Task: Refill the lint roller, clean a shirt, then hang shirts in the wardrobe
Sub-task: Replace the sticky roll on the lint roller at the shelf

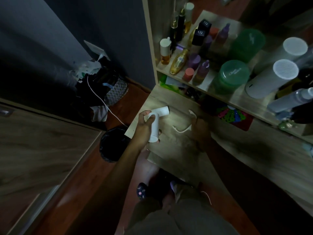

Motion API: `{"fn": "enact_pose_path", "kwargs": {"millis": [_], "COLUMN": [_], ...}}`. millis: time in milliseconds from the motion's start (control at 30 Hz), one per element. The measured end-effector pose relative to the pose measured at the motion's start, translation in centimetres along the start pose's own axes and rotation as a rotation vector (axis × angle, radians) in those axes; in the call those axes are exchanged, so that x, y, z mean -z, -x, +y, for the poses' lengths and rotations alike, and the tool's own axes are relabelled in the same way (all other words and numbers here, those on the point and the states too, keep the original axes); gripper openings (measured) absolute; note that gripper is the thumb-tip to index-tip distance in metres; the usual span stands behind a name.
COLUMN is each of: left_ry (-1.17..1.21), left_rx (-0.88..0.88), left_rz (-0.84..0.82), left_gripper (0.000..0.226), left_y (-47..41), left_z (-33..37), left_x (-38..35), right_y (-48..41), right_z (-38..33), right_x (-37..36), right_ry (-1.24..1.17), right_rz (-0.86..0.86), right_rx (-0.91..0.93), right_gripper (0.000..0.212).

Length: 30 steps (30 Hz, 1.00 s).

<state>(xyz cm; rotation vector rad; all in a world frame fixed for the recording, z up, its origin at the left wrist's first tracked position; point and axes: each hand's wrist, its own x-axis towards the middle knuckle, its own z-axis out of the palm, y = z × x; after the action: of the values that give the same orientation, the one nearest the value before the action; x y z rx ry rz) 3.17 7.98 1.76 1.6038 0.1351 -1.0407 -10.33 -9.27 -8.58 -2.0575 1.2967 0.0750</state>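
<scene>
My left hand grips a white cylindrical roll upright over the left end of the wooden dressing table. A second white roll lies on its side on the table just beyond it. My right hand holds the white lint roller handle, whose bare frame points left across the tabletop; the scene is dim and the grip is partly hidden.
Shelves at the right carry several bottles, green tubs and white cylinders. A black-lined bin stands on the floor left of the table, beside a basket of clutter. A wardrobe door fills the left.
</scene>
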Motion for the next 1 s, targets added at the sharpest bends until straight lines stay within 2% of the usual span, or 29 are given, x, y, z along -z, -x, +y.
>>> {"fn": "enact_pose_path", "kwargs": {"millis": [67,167,300,367,400,467,533,633,867,1000], "left_ry": [-0.028,-0.072,-0.101,-0.111,-0.117,-0.133,-0.157,-0.193,-0.283,-0.332], "left_rx": [0.017,0.026,0.008,-0.004,-0.011,-0.029,-0.049,-0.101,-0.134,-0.128], "left_rz": [-0.020,-0.068,-0.129,-0.148,-0.152,-0.153,-0.150,-0.122,-0.065,-0.050], "left_gripper": [0.019,0.020,0.016,0.018,0.018,0.019,0.024,0.035,0.034,0.036], "left_y": [0.1,0.2,0.7,1.0,1.1,1.1,1.1,0.9,0.6,0.4], "left_z": [-0.3,-0.8,-1.0,-1.0,-1.0,-1.2,-1.4,-1.7,-2.5,-2.7], "left_x": [0.0,0.0,-0.3,-0.5,-0.6,-0.6,-0.7,-0.6,-0.1,0.2], "right_y": [-0.6,0.3,0.5,0.9,1.2,1.9,2.2,1.9,2.8,3.1], "right_z": [0.8,0.5,0.4,-0.5,-1.2,-2.9,-4.8,-6.3,-6.5,-5.8], "right_x": [-0.4,0.8,1.5,1.8,1.9,2.0,2.1,2.1,2.0,0.4], "right_ry": [0.039,0.137,0.157,0.092,-0.027,-0.314,-0.500,-0.558,-0.750,-0.727], "right_rz": [-0.098,-0.068,0.132,0.261,0.241,0.059,-0.173,-0.466,-0.524,-0.629], "right_rx": [-0.128,0.006,-0.132,-0.056,0.047,0.181,0.149,0.123,0.146,0.032], "right_gripper": [0.028,0.031,0.044,0.034,0.027,0.017,0.014,0.007,0.011,0.012]}}
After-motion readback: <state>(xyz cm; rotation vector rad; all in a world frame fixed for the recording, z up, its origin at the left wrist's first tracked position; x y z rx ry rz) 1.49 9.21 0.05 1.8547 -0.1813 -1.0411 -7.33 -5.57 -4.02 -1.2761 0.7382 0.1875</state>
